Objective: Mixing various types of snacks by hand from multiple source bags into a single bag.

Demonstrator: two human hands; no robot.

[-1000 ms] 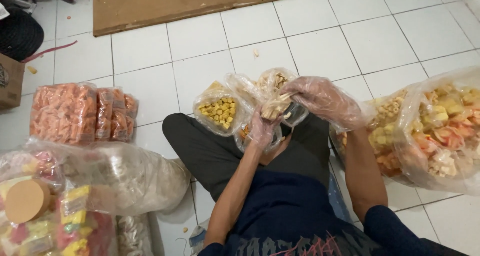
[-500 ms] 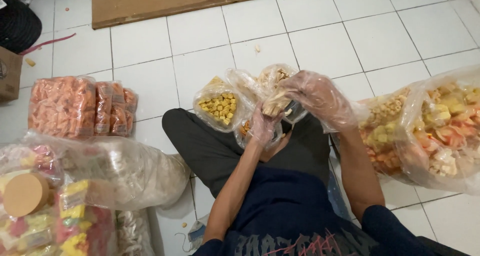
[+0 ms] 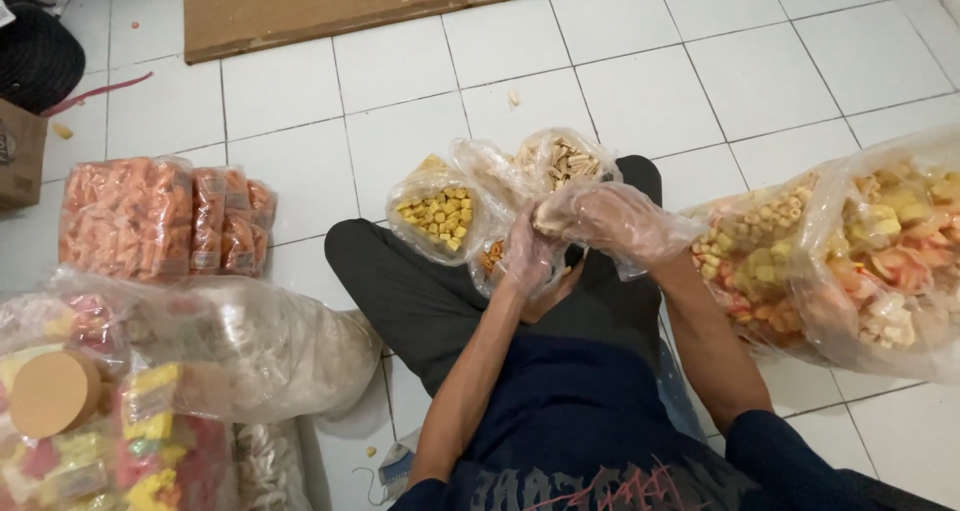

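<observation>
The person sits cross-legged on the tiled floor (image 3: 400, 61), both hands in thin plastic gloves. The left hand (image 3: 527, 256) pinches a small bag of snacks (image 3: 500, 261) over the lap; the right hand (image 3: 610, 221) closes on a handful of pale sticks at its mouth. Packing looks well underway: packed orange bags (image 3: 165, 216) are stacked at left, while 2 big sacks of mixed snacks (image 3: 860, 251) remain full.
</observation>
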